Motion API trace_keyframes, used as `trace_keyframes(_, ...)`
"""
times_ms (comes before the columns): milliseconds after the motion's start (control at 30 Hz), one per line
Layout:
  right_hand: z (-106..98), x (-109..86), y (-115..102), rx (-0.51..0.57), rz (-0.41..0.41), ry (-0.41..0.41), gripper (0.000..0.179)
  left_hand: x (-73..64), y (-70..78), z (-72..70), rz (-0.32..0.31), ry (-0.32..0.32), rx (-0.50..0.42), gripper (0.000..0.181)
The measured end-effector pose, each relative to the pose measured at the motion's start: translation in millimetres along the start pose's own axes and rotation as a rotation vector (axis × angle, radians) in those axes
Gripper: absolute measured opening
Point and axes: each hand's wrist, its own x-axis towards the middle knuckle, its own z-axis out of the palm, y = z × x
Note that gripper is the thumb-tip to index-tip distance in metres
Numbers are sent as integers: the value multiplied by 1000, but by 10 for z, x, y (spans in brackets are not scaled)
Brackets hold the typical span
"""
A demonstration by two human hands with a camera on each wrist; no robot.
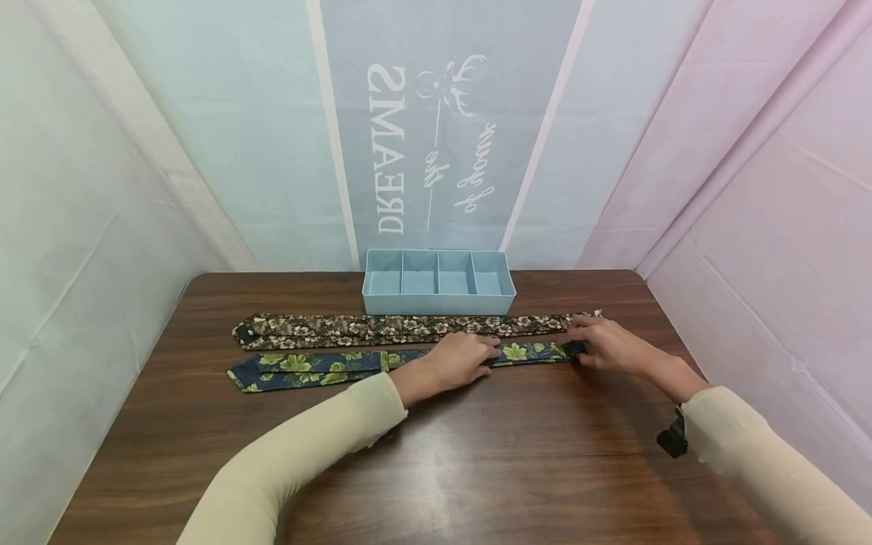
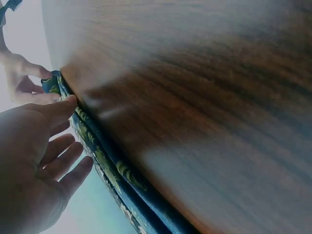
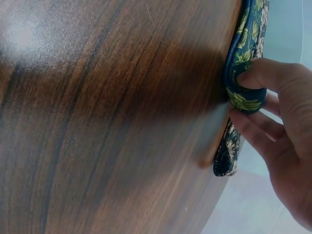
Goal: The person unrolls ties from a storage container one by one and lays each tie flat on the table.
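A navy necktie [image 1: 300, 371] with yellow-green flowers lies lengthwise across the table, its wide pointed end at the left. At its narrow right end, my right hand [image 1: 606, 344] pinches the tie; the right wrist view shows the folded end [image 3: 246, 100] between thumb and fingers. My left hand [image 1: 456, 359] lies over the tie's middle, thumb on the near side and fingers across to the far side. Its fingers look loose and spread in the left wrist view. Just behind lies a second necktie [image 1: 327, 325], dark with cream and brown flowers, laid out straight.
A light blue box [image 1: 439, 304] with several compartments stands behind the ties, near the table's back edge. The brown wooden table [image 1: 477, 469] extends toward me. Printed fabric [image 1: 272, 136] hangs behind it, and pale cloth walls flank both sides.
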Motion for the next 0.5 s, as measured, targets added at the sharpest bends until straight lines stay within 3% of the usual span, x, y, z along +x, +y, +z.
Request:
trace_keyframes(133, 0, -3, 12, -5, -23, 14, 40, 27, -3, 11, -11, -25, 9, 37)
trace_keyframes(500, -46, -34, 32, 31, 33, -8, 38, 37, -33, 12, -24, -53, 5, 34)
